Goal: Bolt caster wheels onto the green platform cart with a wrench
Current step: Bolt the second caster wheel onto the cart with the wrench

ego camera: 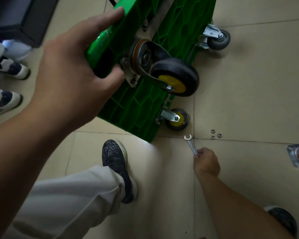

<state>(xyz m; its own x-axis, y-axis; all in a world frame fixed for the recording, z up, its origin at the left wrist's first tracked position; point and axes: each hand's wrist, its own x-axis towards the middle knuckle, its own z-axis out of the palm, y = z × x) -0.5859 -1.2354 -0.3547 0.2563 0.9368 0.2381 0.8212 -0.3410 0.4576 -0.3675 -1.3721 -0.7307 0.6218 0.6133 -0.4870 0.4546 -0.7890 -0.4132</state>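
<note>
The green platform cart [136, 107] stands on its edge on the tiled floor, its ribbed underside facing me. My left hand [71, 66] grips its upper rim, thumb beside the mounting plate of a black caster with a yellow hub [175, 80]. A smaller yellow-hub caster [177, 119] sits at the lower corner, and a grey caster [217, 37] at the far corner. Low over the floor, my right hand [206, 162] holds a small silver open-end wrench [191, 144] by its handle. Three nuts or washers [215, 134] lie on the floor just right of the wrench head.
A loose caster's metal plate [298, 155] lies at the right edge. My dark shoe [117, 166] and light trouser leg are in front of the cart; my other shoe [283, 219] is lower right. Another person's shoes [5, 83] stand at the left. A dark cabinet [21, 16] is upper left.
</note>
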